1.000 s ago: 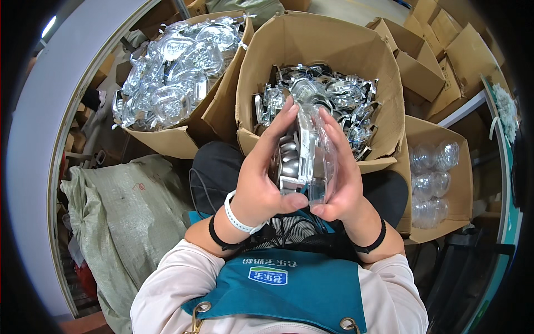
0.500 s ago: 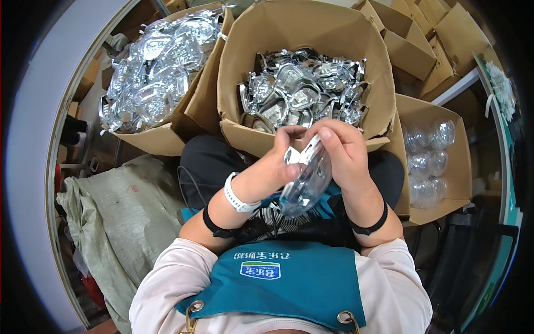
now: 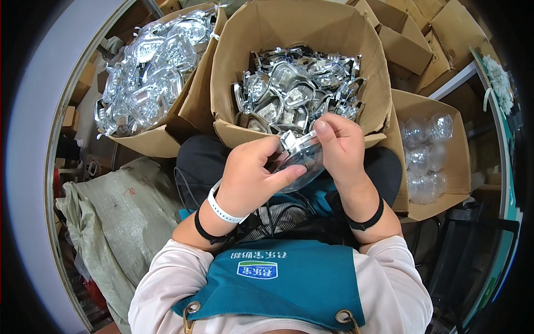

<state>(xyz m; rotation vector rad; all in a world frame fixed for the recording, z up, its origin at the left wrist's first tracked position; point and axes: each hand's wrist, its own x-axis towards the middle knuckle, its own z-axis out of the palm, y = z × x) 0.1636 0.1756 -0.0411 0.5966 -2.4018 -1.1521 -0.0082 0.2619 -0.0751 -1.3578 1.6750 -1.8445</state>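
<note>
Both hands hold one clear plastic blister shell (image 3: 302, 161) with a silvery insert over my lap. My left hand (image 3: 250, 178) grips its lower left side, thumb along the bottom rim. My right hand (image 3: 340, 146) pinches its upper right edge with the fingertips. Just beyond the hands stands an open cardboard box (image 3: 233, 67) filled with several silvery blister pieces (image 3: 295, 92).
A second cardboard box (image 3: 146, 139) of shiny clear shells stands at the left. A box (image 3: 461, 161) with clear round shells is at the right. More empty cartons (image 3: 414, 39) are stacked behind. A grey-green woven sack (image 3: 111, 217) lies at my lower left.
The hands have come down from over the middle box toward my lap, and the shell has tilted from upright to flatter between them.
</note>
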